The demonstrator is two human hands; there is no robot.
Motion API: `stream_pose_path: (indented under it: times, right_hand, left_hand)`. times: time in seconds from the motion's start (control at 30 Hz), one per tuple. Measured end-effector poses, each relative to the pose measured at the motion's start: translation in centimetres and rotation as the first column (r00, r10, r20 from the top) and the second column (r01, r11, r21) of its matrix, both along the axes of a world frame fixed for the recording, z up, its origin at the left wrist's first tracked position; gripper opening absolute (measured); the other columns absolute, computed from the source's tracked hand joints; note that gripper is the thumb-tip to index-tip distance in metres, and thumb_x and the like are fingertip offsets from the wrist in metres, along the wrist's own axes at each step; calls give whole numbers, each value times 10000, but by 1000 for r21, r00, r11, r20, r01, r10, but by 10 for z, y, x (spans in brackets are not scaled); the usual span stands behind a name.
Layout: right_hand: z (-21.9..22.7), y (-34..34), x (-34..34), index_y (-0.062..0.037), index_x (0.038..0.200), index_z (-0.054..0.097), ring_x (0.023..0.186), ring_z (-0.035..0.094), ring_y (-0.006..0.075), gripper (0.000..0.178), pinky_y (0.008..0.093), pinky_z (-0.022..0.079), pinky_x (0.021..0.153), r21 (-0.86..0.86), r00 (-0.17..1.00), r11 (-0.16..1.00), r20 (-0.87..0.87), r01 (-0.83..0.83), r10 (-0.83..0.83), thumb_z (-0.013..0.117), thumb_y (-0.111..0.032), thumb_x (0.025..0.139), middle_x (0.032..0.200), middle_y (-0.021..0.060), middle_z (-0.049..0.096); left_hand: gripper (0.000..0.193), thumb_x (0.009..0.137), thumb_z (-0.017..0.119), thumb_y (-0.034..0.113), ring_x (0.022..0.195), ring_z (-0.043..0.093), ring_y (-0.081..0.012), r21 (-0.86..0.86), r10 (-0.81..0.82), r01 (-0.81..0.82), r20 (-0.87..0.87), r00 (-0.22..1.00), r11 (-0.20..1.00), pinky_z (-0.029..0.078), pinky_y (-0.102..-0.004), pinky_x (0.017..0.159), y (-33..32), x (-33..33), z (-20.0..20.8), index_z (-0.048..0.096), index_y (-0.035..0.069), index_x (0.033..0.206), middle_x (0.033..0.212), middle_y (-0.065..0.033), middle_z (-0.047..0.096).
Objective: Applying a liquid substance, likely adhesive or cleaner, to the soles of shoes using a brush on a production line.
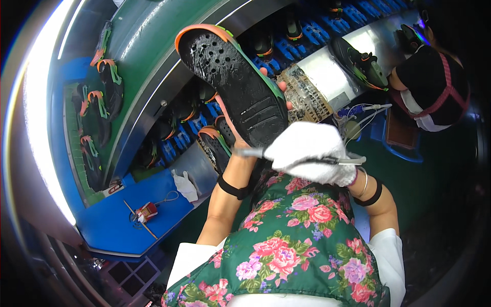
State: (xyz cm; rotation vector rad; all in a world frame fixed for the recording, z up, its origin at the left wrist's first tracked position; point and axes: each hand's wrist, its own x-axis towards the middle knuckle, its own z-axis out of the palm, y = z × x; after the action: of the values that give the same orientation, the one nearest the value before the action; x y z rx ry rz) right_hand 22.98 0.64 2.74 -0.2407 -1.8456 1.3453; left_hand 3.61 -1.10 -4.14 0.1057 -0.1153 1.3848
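Note:
My bare left hand [234,128] is closed around a shoe sole [232,79], with the thumb on its near edge and fingertips showing past the far edge. The sole is black inside, with holes at one end and an orange and green rim. A wet gloss covers part of its surface. In a white glove, my right hand [309,151] grips a slim brush-like tool [250,152] with a grey tip, close to the sole's lower end. The tip is blurred, and whether it touches the sole I cannot tell. A grey rod or tube [353,160] sticks out behind the glove.
Several soles lie on a green belt [143,30] at left. Blue racks [286,48] with shoe parts line the machine ahead. A black shoe [360,61] stands on the metal ledge. A co-worker [429,84] sits at right. The blue table [123,220] holds a red object [147,211].

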Motion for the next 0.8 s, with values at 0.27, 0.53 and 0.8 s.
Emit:
stream_pose_path:
  times: [0.27, 0.53, 0.8]
  right_hand:
    - [-9, -7, 0, -113, 989, 797, 932, 747, 273, 232, 377, 601, 813, 169, 998, 985, 63, -39, 28, 839, -80, 763, 1040, 90, 779]
    - [-15, -17, -9, -92, 1015, 778, 957, 739, 273, 250, 379, 601, 818, 228, 994, 969, 71, -95, 81, 784, -28, 774, 1062, 80, 771]
    - [-19, -16, -13, -100, 1040, 796, 969, 746, 293, 273, 383, 596, 838, 375, 988, 926, 120, 42, -93, 810, -63, 770, 1063, 104, 779]
  left_hand:
    - [1140, 849, 548, 842, 1237, 583, -520, -33, -33, 29, -127, 991, 999, 546, -619, 999, -3, -11, -2, 259, 45, 1611, 1534, -244, 445]
    - [1164, 825, 597, 811, 1358, 481, -540, -34, -131, 127, -174, 976, 991, 500, -629, 1068, -6, -29, -7, 230, 62, 1637, 1645, -198, 321]
    - [1126, 849, 592, 769, 1273, 530, -581, -167, -267, 233, -217, 939, 958, 510, -677, 1012, -10, -42, -6, 227, 41, 1627, 1613, -286, 311]
